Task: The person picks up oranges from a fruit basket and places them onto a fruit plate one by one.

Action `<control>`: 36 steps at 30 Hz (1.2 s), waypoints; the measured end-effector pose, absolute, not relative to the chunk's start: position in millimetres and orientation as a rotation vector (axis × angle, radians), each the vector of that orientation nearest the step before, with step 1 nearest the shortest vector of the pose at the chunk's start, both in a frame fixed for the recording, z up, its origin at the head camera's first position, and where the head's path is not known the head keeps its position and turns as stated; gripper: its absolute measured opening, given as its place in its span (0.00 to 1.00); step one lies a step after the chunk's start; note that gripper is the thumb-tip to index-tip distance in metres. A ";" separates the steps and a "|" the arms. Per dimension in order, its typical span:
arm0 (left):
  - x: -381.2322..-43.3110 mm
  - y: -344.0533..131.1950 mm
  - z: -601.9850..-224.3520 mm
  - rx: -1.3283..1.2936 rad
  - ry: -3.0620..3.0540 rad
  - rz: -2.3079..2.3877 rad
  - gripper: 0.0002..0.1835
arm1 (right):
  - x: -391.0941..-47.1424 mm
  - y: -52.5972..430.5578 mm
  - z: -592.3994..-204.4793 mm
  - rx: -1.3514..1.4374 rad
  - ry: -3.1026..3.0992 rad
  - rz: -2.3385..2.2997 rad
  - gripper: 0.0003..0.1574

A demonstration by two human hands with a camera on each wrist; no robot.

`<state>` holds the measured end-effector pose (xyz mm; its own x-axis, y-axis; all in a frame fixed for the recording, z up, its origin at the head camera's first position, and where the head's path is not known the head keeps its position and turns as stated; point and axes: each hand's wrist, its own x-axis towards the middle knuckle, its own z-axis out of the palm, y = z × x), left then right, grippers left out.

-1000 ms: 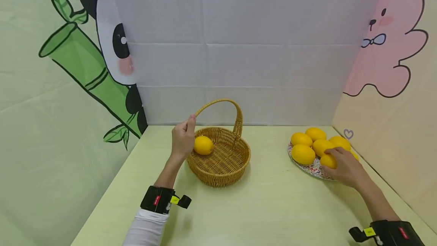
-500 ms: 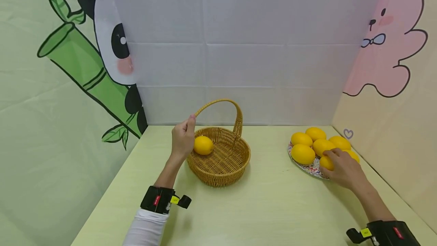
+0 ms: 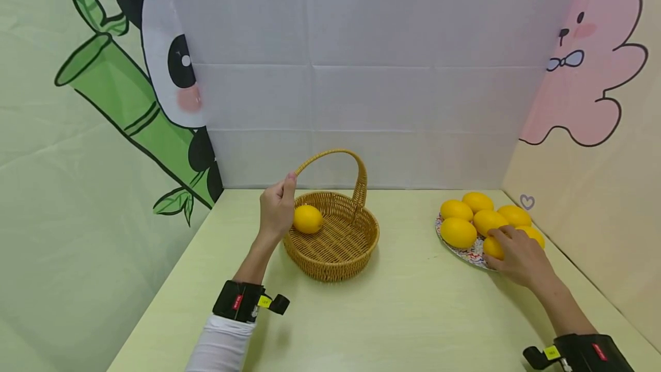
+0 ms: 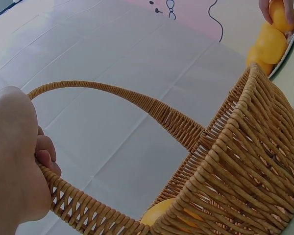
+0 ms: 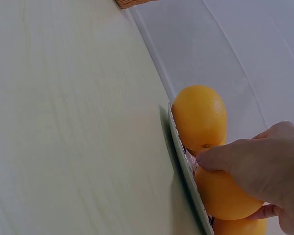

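My left hand [image 3: 277, 205] grips the arched handle of a round wicker basket [image 3: 330, 271]. One smooth, oval orange [image 3: 308, 220], yellow in the head view, lies inside against the basket's left wall. At the right, my right hand [image 3: 521, 257] holds the front orange [image 3: 494, 247] on a patterned plate [image 3: 471, 255], its thumb and fingers around the fruit. In the right wrist view, the thumb presses over this orange [image 5: 223, 193], and another orange [image 5: 200, 115] sits just beyond. Several more oranges crowd the plate; my right hand hides part of its front edge.
The pale table [image 3: 403, 303] stretches between basket and plate. A grey-white cloth wall [image 3: 361, 73] closes off the back. Printed side walls stand left and right, the right wall [image 3: 594, 200] close beside the plate.
My right hand has shifted slightly left around the front orange, uncovering more of the orange behind it at the right. The left hand and the basket stay still.
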<state>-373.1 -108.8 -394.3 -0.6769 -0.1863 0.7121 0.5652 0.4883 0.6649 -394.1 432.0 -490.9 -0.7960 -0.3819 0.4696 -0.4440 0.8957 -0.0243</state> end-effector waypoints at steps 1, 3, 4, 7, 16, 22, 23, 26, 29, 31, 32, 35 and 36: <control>-373.2 -108.9 -394.3 -0.312 -1.971 -1.253 0.34 | -394.2 431.9 -490.6 0.598 -2.598 0.181 0.35; -373.4 -108.9 -394.2 -0.312 -1.970 -1.257 0.34 | -394.2 431.8 -489.8 0.593 -2.605 0.180 0.35; -373.4 -108.7 -394.1 -0.311 -1.969 -1.258 0.33 | -394.2 431.8 -489.3 0.590 -2.609 0.181 0.35; -373.4 -107.9 -393.6 -0.312 -1.962 -1.257 0.33 | -394.1 432.0 -488.0 0.584 -2.628 0.191 0.35; -372.4 -107.2 -394.1 -0.307 -1.969 -1.263 0.32 | -392.1 431.8 -485.5 0.583 -2.649 0.241 0.34; -372.6 -108.6 -394.9 -0.312 -1.981 -1.264 0.34 | -392.1 429.1 -482.3 0.589 -2.620 0.280 0.33; -372.6 -108.6 -394.9 -0.312 -1.982 -1.263 0.34 | -392.5 428.3 -481.1 0.591 -2.613 0.287 0.34; -372.6 -108.6 -394.4 -0.311 -1.985 -1.264 0.34 | -394.0 424.7 -476.3 0.607 -2.587 0.314 0.36; -372.2 -108.5 -394.1 -0.307 -1.988 -1.263 0.34 | -396.0 418.2 -469.6 0.648 -2.545 0.341 0.38; -371.5 -108.3 -393.6 -0.306 -1.989 -1.260 0.34 | -396.2 411.6 -464.0 0.681 -2.518 0.364 0.39; -371.4 -108.2 -393.5 -0.306 -1.990 -1.257 0.34 | -395.8 407.6 -460.6 0.694 -2.508 0.380 0.39; -370.6 -107.9 -393.0 -0.309 -1.990 -1.249 0.34 | -393.8 394.1 -450.7 0.726 -2.512 0.446 0.41; -370.5 -107.9 -393.1 -0.311 -1.989 -1.248 0.34 | -393.3 389.5 -447.5 0.737 -2.518 0.466 0.42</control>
